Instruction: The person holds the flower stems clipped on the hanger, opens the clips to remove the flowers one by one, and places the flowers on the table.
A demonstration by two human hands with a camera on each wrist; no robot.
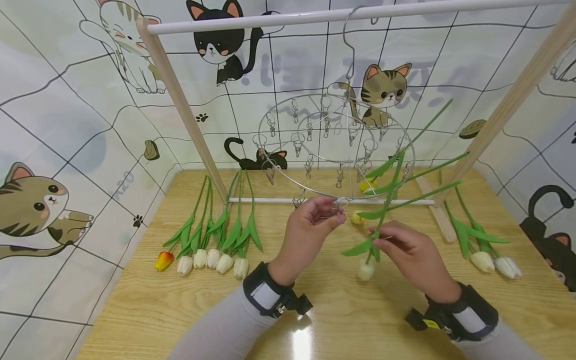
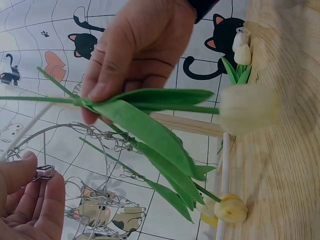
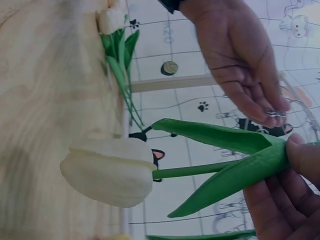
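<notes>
A round metal clip hanger (image 1: 347, 95) hangs by its hook from the white bar of a wooden frame. At its front edge my left hand (image 1: 310, 232) pinches one small metal clip (image 2: 44, 173) between thumb and fingers. My right hand (image 1: 411, 255) grips a white artificial tulip (image 1: 365, 270) by its green stem and leaves, bloom downward, just right of that clip and apart from it. Behind it, yellow tulips (image 1: 357, 218) hang bloom-down at the hanger's right side, their stems slanting up to the right. In the right wrist view the white bloom (image 3: 110, 172) shows large.
On the wooden table's left lie several white tulips (image 1: 213, 258) and a red-yellow tulip (image 1: 164, 260). Two pale tulips (image 1: 482, 261) lie at the right, by the frame's wooden foot (image 1: 438, 220). A low white crossbar (image 1: 270, 200) spans the frame; a cat-print backdrop stands behind.
</notes>
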